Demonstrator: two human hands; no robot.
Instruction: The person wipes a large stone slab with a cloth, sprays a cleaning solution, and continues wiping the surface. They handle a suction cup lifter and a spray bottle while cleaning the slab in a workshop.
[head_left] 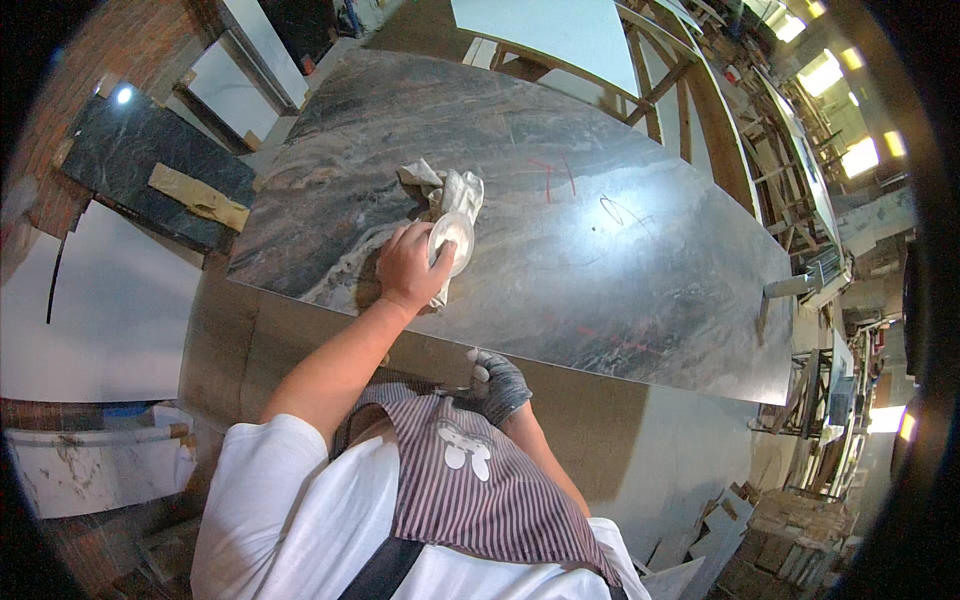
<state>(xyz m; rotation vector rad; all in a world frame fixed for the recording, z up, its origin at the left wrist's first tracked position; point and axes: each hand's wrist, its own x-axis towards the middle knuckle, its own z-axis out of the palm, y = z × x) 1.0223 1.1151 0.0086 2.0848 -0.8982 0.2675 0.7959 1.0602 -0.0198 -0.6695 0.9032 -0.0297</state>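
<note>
My bare left hand is closed on a round, whitish, shallow dish-like thing, with the thumb over its face. Under and beside that lies a crumpled off-white cloth, spread on a large grey stone slab with brown and white veining. My right hand wears a dark grey glove with pale fingertips. It is held close to my striped apron, just off the slab's near edge, with fingers curled; whatever they hold, if anything, cannot be made out.
Red and dark marks and a bright light reflection lie on the slab's right half. Behind it stands a wooden frame with a pale panel. A dark slab and white panels are at left; stone offcuts lean at lower right.
</note>
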